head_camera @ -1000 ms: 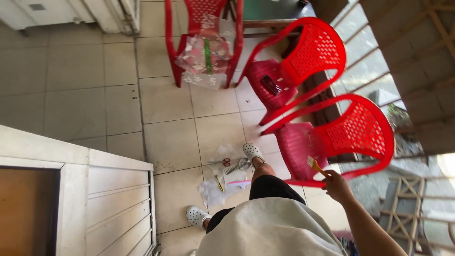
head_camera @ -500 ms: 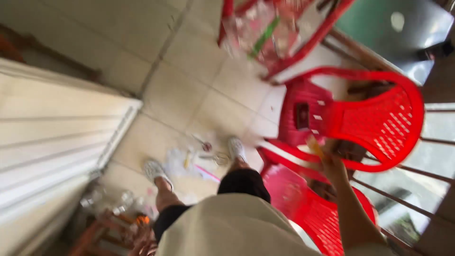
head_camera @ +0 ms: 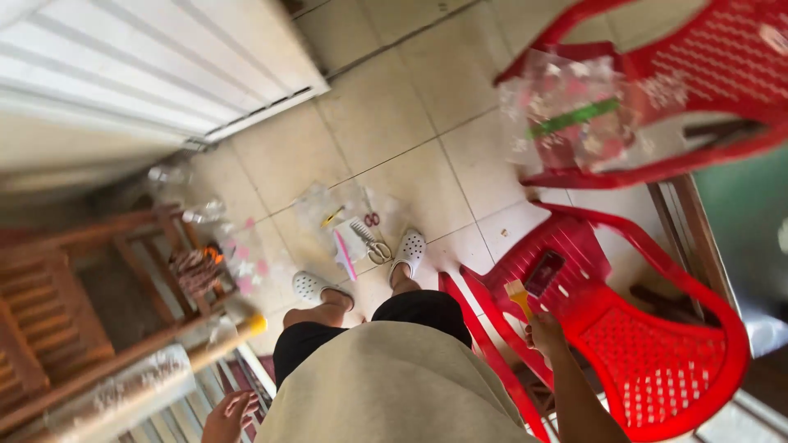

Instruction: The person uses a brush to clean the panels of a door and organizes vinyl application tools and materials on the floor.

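My right hand [head_camera: 546,335] has its fingers curled tight round a small yellow-handled brush [head_camera: 519,297], bristle end up toward 12 o'clock. The brush sits over the seat of the near red chair [head_camera: 648,344], just at 7 o'clock of a dark flat phone-like object [head_camera: 544,273] lying on that seat; I can't tell if brush and seat touch. My left hand [head_camera: 230,414] is low at 7 o'clock of the frame, fingers loosely spread and part open, nothing gripped that I can see; it's near a long clear-wrapped roll with a yellow end [head_camera: 164,371].

Around: my torso in a beige top [head_camera: 394,385] fills the bottom centre and blocks the floor under it. White clogs [head_camera: 409,248] on both feet. At 11 o'clock of the feet, clear plastic bags [head_camera: 345,209] on the tiled floor [head_camera: 410,123] with scissors [head_camera: 373,246], a comb [head_camera: 362,233] and a pink stick-like tool [head_camera: 345,256]. A second red chair [head_camera: 698,90] at 1 o'clock holds a clear bag of mixed items [head_camera: 574,115]. Wooden chair [head_camera: 90,303] at 9 o'clock, with a bundle of cord [head_camera: 195,271] on it. White slatted door [head_camera: 148,66] at 10 o'clock. The near chair's arm stands between my legs and its seat.
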